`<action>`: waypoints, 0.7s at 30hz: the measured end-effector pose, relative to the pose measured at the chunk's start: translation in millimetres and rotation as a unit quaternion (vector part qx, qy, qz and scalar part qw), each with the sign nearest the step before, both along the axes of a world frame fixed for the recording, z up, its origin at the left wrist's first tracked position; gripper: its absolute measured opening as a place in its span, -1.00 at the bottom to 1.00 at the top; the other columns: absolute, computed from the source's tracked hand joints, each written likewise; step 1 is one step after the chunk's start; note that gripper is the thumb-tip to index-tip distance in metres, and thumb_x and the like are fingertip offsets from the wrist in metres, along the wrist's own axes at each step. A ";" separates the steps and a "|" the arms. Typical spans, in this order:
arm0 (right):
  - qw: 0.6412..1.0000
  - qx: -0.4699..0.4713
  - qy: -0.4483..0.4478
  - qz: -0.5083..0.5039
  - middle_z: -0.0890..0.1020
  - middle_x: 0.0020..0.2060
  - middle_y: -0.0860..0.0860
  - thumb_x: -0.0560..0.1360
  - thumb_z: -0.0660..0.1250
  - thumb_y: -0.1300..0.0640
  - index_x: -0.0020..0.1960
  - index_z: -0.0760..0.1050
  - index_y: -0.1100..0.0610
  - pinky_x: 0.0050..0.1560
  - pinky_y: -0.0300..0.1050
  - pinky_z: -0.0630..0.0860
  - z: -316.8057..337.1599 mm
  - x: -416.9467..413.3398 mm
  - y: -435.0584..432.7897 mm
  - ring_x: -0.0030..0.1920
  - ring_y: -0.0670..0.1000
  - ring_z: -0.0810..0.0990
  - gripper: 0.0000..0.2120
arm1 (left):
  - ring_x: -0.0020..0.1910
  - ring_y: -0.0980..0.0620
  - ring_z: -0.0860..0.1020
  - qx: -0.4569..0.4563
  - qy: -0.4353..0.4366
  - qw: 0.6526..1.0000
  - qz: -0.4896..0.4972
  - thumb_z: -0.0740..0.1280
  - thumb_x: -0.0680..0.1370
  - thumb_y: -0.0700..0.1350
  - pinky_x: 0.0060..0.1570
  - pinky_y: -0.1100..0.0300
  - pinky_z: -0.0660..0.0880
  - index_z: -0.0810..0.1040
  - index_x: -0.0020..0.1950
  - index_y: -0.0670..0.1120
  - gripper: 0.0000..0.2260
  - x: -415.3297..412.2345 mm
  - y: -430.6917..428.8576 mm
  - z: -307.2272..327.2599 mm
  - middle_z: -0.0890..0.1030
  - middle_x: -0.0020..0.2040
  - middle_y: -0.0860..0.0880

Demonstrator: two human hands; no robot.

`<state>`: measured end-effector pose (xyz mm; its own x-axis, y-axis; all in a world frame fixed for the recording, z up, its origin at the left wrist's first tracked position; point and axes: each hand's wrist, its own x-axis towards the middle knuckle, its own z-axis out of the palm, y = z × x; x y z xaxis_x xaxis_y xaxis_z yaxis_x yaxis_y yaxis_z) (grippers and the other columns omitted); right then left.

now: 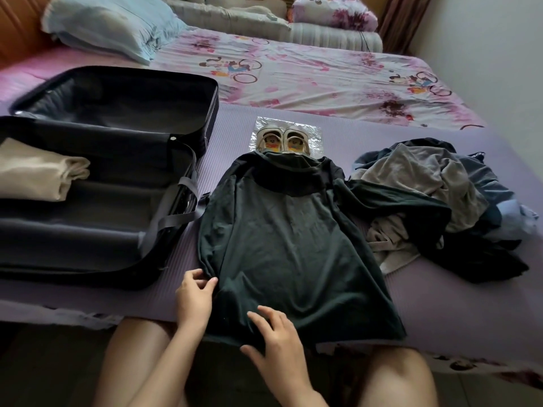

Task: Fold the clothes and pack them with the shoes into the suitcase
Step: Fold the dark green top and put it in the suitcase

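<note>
We see a dark green top [288, 245] laid flat on the purple mat [440, 306] at the near edge of the bed, its hem hanging slightly over the edge towards us and its neck end folded back on itself. One sleeve trails off to the right, onto the pile of unfolded clothes [435, 201].

Our left hand [195, 295] is at the top's lower left side edge, its fingers curled and pinching the fabric against the thumb. Our right hand [276, 339] rests on the hem, its fingers spread and lying flat on the cloth, with the thumb at the hem's edge.

Just beyond the top's neck end stands a pair of pale shoes [282, 141] on a clear plastic bag [289, 124]. The top's fold covers the shoes' near ends.

To the left lies the open black suitcase [123, 201], its lid flat behind it. A folded beige garment [38, 171] sits in its near half, against the left side.

Further back we see a light blue pillow [111, 24] on the cartoon-print sheet [323, 80].
</note>
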<state>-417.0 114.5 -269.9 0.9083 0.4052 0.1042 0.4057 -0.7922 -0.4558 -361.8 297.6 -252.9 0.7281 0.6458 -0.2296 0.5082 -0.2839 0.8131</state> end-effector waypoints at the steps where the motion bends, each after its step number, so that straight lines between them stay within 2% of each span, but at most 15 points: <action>1: 1.000 -0.006 0.001 -0.005 0.58 0.07 -0.13 0.02 0.61 -0.15 0.06 0.56 -0.10 0.03 -0.28 0.53 -0.7 0.8 7.1 0.09 -0.15 0.47 -0.37 | 0.03 -0.19 0.56 0.004 -0.010 1.000 0.002 0.41 0.48 -0.21 0.00 0.09 0.41 0.53 0.11 -0.26 -0.75 0.9 -0.6 2.1 0.63 -0.03 -0.23; 4: 0.999 -0.015 -0.007 -0.030 0.61 0.02 -0.11 0.01 0.65 0.02 -0.14 0.59 -0.10 -0.02 -0.27 0.55 -3.7 4.5 17.4 0.05 -0.13 0.51 -0.55 | -0.02 -0.20 0.55 0.019 -0.073 0.997 0.015 0.35 0.51 -0.26 -0.03 0.12 0.38 0.53 0.05 -0.25 -0.86 -1.5 5.6 11.6 0.61 -0.05 -0.23; 6: 0.999 -0.003 -0.020 -0.033 0.61 0.01 -0.12 0.11 0.63 0.09 -0.20 0.59 -0.09 -0.02 -0.29 0.54 -8.9 6.5 15.9 0.04 -0.14 0.50 -0.67 | -0.05 -0.17 0.51 0.080 -0.107 0.991 0.025 0.29 0.54 -0.29 0.00 0.13 0.36 0.53 0.05 -0.25 -0.88 -4.4 16.3 19.2 0.55 -0.03 -0.25; 8: 0.999 0.004 -0.029 -0.022 0.61 0.03 -0.11 0.17 0.60 0.12 -0.19 0.60 -0.07 0.00 -0.29 0.53 -13.0 7.9 12.2 0.06 -0.14 0.48 -0.72 | -0.13 -0.07 0.44 0.147 -0.131 0.980 0.010 0.27 0.55 -0.31 -0.05 0.22 0.32 0.55 0.07 -0.23 -0.86 -7.7 23.6 28.5 0.47 -0.03 -0.22; 10: 0.999 0.003 -0.037 -0.009 0.60 0.06 -0.09 0.20 0.58 0.15 -0.16 0.60 -0.06 0.02 -0.27 0.54 -15.9 7.9 8.8 0.09 -0.13 0.47 -0.72 | -0.17 -0.03 0.43 0.207 -0.138 0.968 -0.026 0.30 0.52 -0.32 -0.10 0.20 0.35 0.59 0.08 -0.19 -0.83 -10.7 22.9 33.6 0.43 -0.03 -0.16; 14: 0.999 0.002 -0.039 0.003 0.59 0.15 -0.07 0.21 0.55 0.19 -0.11 0.60 -0.06 0.08 -0.24 0.54 -17.4 4.4 2.6 0.11 -0.08 0.55 -0.69 | 0.01 -0.08 0.45 0.327 -0.107 0.930 -0.128 0.44 0.40 -0.32 0.07 0.06 0.45 0.63 0.11 -0.13 -0.70 -17.0 6.4 21.8 0.49 0.08 -0.12; 18: 1.000 0.013 -0.027 -0.002 0.56 0.20 -0.10 0.24 0.54 0.17 -0.03 0.57 -0.09 0.13 -0.24 0.51 -15.5 1.3 -7.1 0.14 -0.09 0.54 -0.64 | 0.15 -0.17 0.45 0.297 -0.084 0.943 -0.127 0.49 0.34 -0.33 0.19 -0.06 0.43 0.57 0.20 -0.15 -0.56 -29.4 3.2 13.3 0.46 0.19 -0.17; 21: 1.000 0.001 -0.018 0.004 0.54 0.23 -0.12 0.23 0.55 0.13 0.05 0.55 -0.12 0.12 -0.23 0.52 -16.3 -0.6 -7.5 0.17 -0.10 0.54 -0.57 | 0.18 -0.21 0.47 0.192 -0.062 0.975 -0.094 0.49 0.35 -0.34 0.17 -0.04 0.43 0.45 0.33 -0.16 -0.44 -43.6 7.0 9.6 0.40 0.26 -0.22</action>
